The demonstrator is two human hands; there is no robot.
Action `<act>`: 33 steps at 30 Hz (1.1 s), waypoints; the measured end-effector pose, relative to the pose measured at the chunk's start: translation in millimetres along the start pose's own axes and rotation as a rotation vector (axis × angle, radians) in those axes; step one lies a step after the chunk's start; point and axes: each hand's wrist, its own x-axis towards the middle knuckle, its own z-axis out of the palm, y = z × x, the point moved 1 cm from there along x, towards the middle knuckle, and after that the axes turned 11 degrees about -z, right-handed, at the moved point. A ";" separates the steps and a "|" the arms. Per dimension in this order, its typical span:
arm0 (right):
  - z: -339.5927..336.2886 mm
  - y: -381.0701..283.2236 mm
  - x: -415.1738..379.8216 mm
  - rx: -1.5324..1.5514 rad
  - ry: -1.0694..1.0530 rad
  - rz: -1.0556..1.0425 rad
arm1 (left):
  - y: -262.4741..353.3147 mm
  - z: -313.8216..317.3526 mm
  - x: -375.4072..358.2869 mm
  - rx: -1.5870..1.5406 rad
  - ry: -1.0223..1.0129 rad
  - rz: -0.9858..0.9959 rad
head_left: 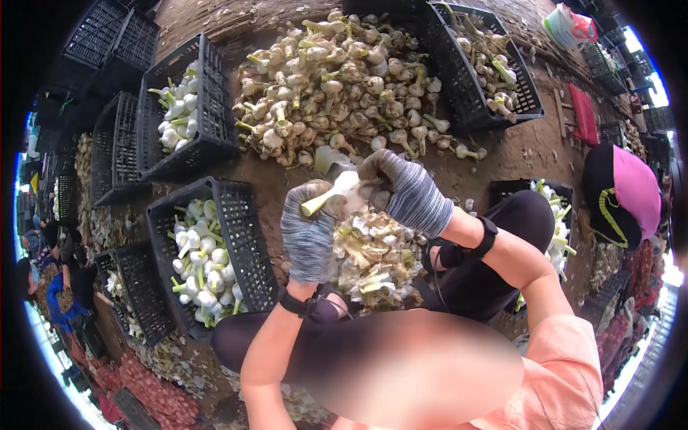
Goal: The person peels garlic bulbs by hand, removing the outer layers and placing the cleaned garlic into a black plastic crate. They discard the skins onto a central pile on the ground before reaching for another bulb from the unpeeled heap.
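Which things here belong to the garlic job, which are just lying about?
Job:
- garlic bulb in left hand, right hand close by
- heap of dirtier bulbs
- crate of cleaner bulbs
- peelings

Apparently lying about:
- plastic bag
- flat red item

1. The left forearm (271, 347) rises steeply from the lower edge of the view, with a dark band (298, 304) around its wrist.
2. The left hand (309, 233) points away from the body, its fingers (304, 190) bent inward, in a grey-blue knit glove (308, 254).
3. The right arm (517, 259) reaches in diagonally from the right, bent at the elbow, the upper arm under a peach sleeve (566, 351); another dark band (488, 236) circles this wrist.
4. The right hand (412, 192), in a matching glove (424, 204), arches over with curled fingers (378, 165).
5. Both hands face each other, close together, ahead of the torso.
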 end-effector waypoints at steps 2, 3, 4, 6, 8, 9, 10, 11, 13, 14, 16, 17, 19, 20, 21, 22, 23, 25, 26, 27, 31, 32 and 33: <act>-2.9 9.8 1.4 -0.101 -0.088 0.083 | 3.1 -0.8 -1.6 0.059 0.017 0.086; -5.7 17.7 2.9 -0.204 -0.181 0.160 | 7.6 -1.7 -3.0 -0.122 -0.003 -0.081; -6.4 34.9 -3.2 -0.233 -0.348 0.220 | 9.4 -2.1 -3.5 -0.305 -0.026 -0.247; -1.2 37.6 -12.6 -0.194 -0.293 0.211 | 4.2 -4.7 -0.2 -0.248 -0.003 -0.176; -3.7 14.2 -1.1 0.006 -0.196 0.338 | 1.2 -6.8 1.4 -0.194 0.034 -0.112; 0.4 12.9 1.3 0.008 -0.199 0.341 | 1.8 -6.8 1.6 -0.100 0.021 -0.080; 2.6 13.7 3.2 0.244 -0.115 0.468 | 2.9 -6.1 1.5 -0.006 0.002 -0.046; 3.5 14.6 5.5 0.478 -0.026 0.590 | 5.0 -4.8 0.2 -0.007 -0.001 -0.046; 2.5 12.0 9.0 0.403 -0.084 0.595 | 9.2 -0.5 -3.8 0.032 -0.071 -0.003; 0.9 6.8 10.4 0.458 -0.070 0.612 | 9.4 1.5 -3.2 0.047 -0.046 0.033; -6.4 4.9 15.1 0.585 -0.144 0.688 | 7.8 -0.4 -3.0 0.037 -0.042 0.036; -12.2 10.6 12.1 0.647 -0.146 0.700 | 7.3 -1.7 -3.0 0.023 -0.032 0.044; -11.5 15.2 7.0 0.716 -0.143 0.653 | 9.0 -3.4 -2.1 -0.044 -0.027 -0.058; -8.5 13.1 7.2 0.715 -0.147 0.653 | 9.1 -4.1 -1.3 -0.112 -0.025 -0.161; -3.7 10.3 7.3 0.698 -0.109 0.680 | 7.4 -4.7 -0.6 -0.113 -0.021 -0.160; 0.2 8.3 7.3 0.682 -0.070 0.708 | 3.5 -5.2 0.4 -0.098 -0.008 -0.137; 5.0 12.8 5.0 0.682 -0.069 0.707 | -1.0 -5.3 1.3 -0.083 0.003 -0.113; 12.9 28.8 -3.1 0.544 -0.041 0.477 | -3.3 -3.8 1.4 -0.044 0.008 -0.081; 15.0 31.1 -5.4 0.604 0.000 0.409 | 1.5 -3.0 -1.6 -0.134 0.009 -0.187; 12.0 32.5 -6.7 0.605 0.000 0.408 | 3.9 -3.3 -2.9 -0.224 0.015 -0.293; 5.3 17.5 -0.2 0.764 -0.037 0.572 | 3.1 -5.3 0.0 -0.267 0.045 -0.358; 7.8 20.4 -0.5 0.721 -0.004 0.575 | 5.0 -5.5 0.0 -0.270 0.033 -0.381; 10.4 20.8 0.3 0.680 0.027 0.576 | 2.5 -4.6 -0.4 -0.268 0.038 -0.377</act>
